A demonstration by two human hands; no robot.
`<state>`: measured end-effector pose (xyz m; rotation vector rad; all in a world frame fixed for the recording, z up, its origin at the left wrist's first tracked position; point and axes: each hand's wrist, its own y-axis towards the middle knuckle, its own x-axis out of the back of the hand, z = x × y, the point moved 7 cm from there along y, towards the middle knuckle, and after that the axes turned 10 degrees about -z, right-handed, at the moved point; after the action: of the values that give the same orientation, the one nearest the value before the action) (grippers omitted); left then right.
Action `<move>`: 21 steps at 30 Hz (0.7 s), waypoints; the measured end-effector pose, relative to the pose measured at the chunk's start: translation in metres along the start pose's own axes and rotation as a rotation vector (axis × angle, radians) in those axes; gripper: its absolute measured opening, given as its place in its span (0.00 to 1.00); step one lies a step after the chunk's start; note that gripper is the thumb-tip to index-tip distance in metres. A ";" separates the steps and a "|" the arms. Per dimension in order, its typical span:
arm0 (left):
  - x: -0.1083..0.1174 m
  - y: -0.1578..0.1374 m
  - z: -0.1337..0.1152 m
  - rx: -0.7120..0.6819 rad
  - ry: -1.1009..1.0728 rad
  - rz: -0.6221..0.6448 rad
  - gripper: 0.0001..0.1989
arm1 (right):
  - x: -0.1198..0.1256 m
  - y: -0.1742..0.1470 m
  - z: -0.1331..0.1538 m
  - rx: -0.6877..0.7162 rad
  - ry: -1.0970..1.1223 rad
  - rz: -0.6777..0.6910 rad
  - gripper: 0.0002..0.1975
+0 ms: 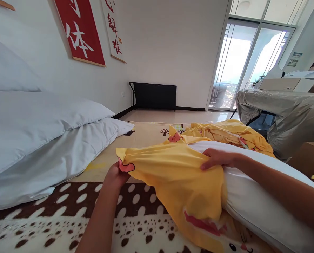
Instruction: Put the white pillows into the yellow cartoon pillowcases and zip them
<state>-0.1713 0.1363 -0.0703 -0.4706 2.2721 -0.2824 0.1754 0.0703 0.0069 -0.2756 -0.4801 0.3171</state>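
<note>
A yellow pillowcase (183,172) with a printed cartoon face is partly drawn over one end of a white pillow (262,189). My left hand (116,175) is closed on a corner of the pillowcase and pulls the cloth taut to the left; the fingertips are hidden behind the fabric. Across the pillow, my right hand (218,158) grips the pillowcase near its opening, thumb and fingers pressed into the cloth. The far part of the pillowcase bunches up beyond the right hand.
Several white pillows (48,140) are stacked at the left. A brown-and-cream spotted blanket (143,228) covers the bed. More yellow cloth (233,131) lies crumpled at the far edge. Plastic-wrapped furniture (291,105) and a cardboard box (308,160) stand at the right.
</note>
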 end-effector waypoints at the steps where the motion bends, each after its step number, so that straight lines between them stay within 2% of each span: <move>1: -0.002 -0.002 0.001 -0.007 0.003 0.007 0.21 | 0.001 0.002 -0.004 -0.008 0.032 0.047 0.18; 3: -0.006 -0.004 0.001 -0.036 -0.007 0.056 0.19 | 0.002 0.002 -0.012 0.007 0.172 0.136 0.17; 5: -0.006 -0.003 -0.001 -0.090 0.011 0.122 0.17 | 0.005 0.002 -0.015 0.075 0.357 0.142 0.16; 7: 0.000 0.000 -0.001 -0.132 0.143 0.170 0.16 | 0.006 0.001 -0.020 0.103 0.507 0.102 0.14; 9: 0.005 -0.003 0.007 -0.098 0.357 0.216 0.13 | 0.003 -0.001 -0.025 0.083 0.611 0.048 0.11; 11: 0.000 -0.020 0.029 0.029 0.679 0.424 0.08 | -0.003 -0.002 -0.030 0.048 0.683 0.009 0.09; 13: -0.012 -0.051 0.060 0.184 0.981 0.731 0.06 | -0.008 -0.002 -0.035 0.022 0.719 -0.012 0.08; 15: -0.026 -0.086 0.090 0.288 1.150 1.029 0.15 | -0.011 -0.001 -0.038 0.013 0.721 -0.020 0.10; 17: -0.041 -0.111 0.114 0.305 1.194 1.200 0.22 | -0.011 -0.001 -0.040 0.009 0.699 -0.035 0.12; 18: -0.047 -0.117 0.124 0.278 1.224 1.238 0.24 | -0.011 -0.001 -0.041 0.005 0.682 -0.040 0.13; 19: -0.052 -0.119 0.132 0.230 1.259 1.224 0.26 | -0.010 -0.001 -0.041 0.007 0.666 -0.041 0.14; 21: -0.057 -0.114 0.140 0.100 1.317 1.090 0.29 | -0.011 -0.003 -0.036 0.047 0.631 0.024 0.17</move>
<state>-0.0035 0.0497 -0.0873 1.4147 3.2515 -0.1145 0.1842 0.0566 -0.0274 -0.3182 0.1527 0.2479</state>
